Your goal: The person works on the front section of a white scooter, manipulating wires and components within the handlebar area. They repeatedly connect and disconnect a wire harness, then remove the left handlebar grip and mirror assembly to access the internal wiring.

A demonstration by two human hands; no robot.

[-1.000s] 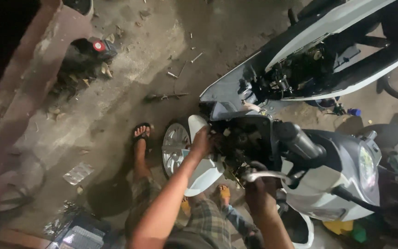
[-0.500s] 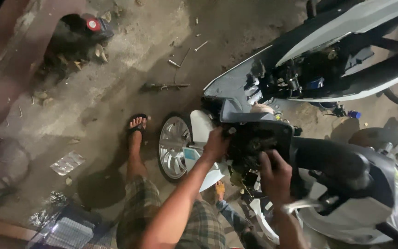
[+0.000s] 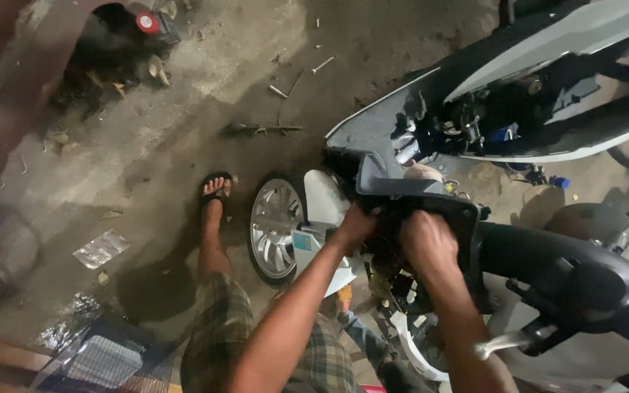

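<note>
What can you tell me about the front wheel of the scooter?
The front wheel has a silver, metal-looking spoked rim inside a dark tyre. It stands upright on the dirty concrete floor, beside a white mudguard panel. A sandalled foot rests just beside it. Neither hand touches it.

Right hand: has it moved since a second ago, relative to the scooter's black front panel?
Yes. The right hand has gone from the brake lever up onto the black front panel, beside the left hand.
</note>
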